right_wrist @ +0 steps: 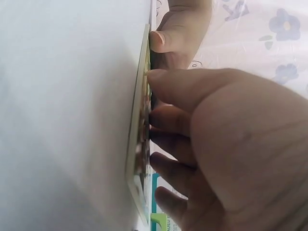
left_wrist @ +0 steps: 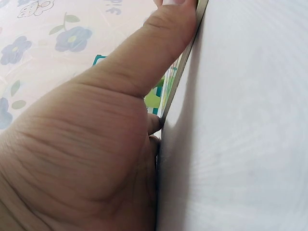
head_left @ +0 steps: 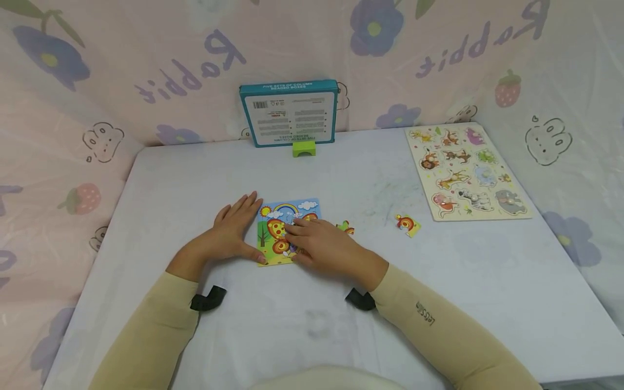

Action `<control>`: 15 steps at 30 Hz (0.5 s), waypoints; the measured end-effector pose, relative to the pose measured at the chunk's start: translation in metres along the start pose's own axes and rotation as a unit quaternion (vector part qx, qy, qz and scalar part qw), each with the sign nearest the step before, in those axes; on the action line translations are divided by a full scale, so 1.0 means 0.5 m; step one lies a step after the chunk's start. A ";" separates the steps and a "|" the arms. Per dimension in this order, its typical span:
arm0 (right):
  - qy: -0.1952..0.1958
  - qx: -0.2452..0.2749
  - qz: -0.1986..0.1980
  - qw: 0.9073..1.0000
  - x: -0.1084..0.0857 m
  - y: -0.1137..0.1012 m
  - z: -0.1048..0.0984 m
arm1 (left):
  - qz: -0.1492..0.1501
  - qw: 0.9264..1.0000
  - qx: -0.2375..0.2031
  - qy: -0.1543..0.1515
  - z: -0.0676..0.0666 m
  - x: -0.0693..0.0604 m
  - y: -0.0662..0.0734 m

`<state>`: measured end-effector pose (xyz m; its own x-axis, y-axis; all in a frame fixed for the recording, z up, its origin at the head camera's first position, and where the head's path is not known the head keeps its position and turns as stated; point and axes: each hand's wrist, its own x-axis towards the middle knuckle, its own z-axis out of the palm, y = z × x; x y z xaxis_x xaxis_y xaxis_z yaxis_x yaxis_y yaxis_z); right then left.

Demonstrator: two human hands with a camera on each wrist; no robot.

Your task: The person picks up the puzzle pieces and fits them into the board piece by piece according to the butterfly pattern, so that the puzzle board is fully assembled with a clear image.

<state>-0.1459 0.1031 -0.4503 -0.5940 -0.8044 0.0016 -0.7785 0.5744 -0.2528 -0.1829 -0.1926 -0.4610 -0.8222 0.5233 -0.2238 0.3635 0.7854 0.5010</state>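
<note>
A small square jigsaw puzzle [head_left: 263, 244] with a rainbow, a sun, a tree and a butterfly-like figure lies flat on the table. My left hand [head_left: 229, 233] rests along its left side, fingers spread, the thumb on the near left corner. Over the puzzle's right half lies my right hand [head_left: 331, 246], its fingertips touching the picture. In the right wrist view the thumb and fingertips of the right hand [right_wrist: 207, 130] press on the top of the puzzle [right_wrist: 137, 130]. Part of the picture is hidden under that hand. Just beyond it lies a loose puzzle piece [head_left: 346, 228].
Another loose piece [head_left: 407, 225] lies farther right. An animal peg board [head_left: 426, 189] is at the table's right back. A teal-edged box [head_left: 292, 116] stands upright at the back, with a green block [head_left: 304, 149] before it. Patterned curtains [head_left: 302, 32] hang behind the table.
</note>
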 end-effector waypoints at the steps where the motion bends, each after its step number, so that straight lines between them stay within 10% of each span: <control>1: 0.000 0.003 -0.002 1.000 0.000 0.001 0.000 | 0.000 1.000 0.000 0.000 0.000 0.000 0.000; 15: 0.006 0.025 -0.016 1.000 -0.004 0.007 0.004 | 0.000 1.000 -0.002 0.002 -0.001 0.001 0.002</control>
<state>-0.1472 0.1064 -0.4531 -0.5719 -0.8200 0.0227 -0.7862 0.5400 -0.3004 -0.1829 -0.1915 -0.4603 -0.8236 0.5223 -0.2211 0.3620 0.7842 0.5039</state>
